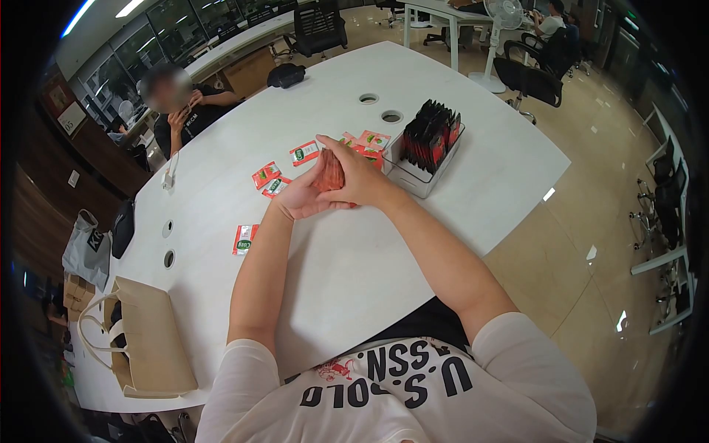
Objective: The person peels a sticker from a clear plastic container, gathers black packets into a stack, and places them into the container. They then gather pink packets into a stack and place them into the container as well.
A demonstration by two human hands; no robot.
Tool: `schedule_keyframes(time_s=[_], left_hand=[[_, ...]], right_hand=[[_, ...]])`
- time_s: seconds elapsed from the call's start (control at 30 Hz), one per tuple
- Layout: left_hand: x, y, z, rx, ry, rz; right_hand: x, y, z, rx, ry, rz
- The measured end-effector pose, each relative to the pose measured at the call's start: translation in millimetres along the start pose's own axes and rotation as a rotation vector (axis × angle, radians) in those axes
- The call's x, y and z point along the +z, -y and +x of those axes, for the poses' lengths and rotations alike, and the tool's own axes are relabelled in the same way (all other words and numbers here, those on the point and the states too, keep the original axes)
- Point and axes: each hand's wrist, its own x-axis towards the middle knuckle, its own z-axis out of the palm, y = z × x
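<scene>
Both my hands are closed around a stack of red sachets above the middle of the white table. My left hand supports the stack from the left, its palm turned up. From the right, my right hand wraps over it, fingers stretched toward the far side. Loose red-and-white sachets lie around my hands: one sachet beyond them, an orange-red sachet to the left, and a sachet beside my left forearm. More pinkish-red sachets lie behind my right hand, partly hidden by it.
A transparent box holding black packets stands right of my hands. A beige handbag sits at the left. Across the table is a seated person. A white charger and a black pouch lie near the far edge.
</scene>
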Motion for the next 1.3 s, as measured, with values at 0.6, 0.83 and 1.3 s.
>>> schedule_keyframes(time_s=[0.6,0.83,1.3], left_hand=[[-39,15,-2,0.139,-0.237,0.155],[-37,17,0,0.081,-0.216,0.142],[-16,8,7,0.264,-0.369,-0.016]], right_hand=[[5,8,-2,-0.031,-0.01,0.015],[5,5,-3,0.019,0.035,-0.028],[2,-15,-5,0.103,0.039,-0.161]])
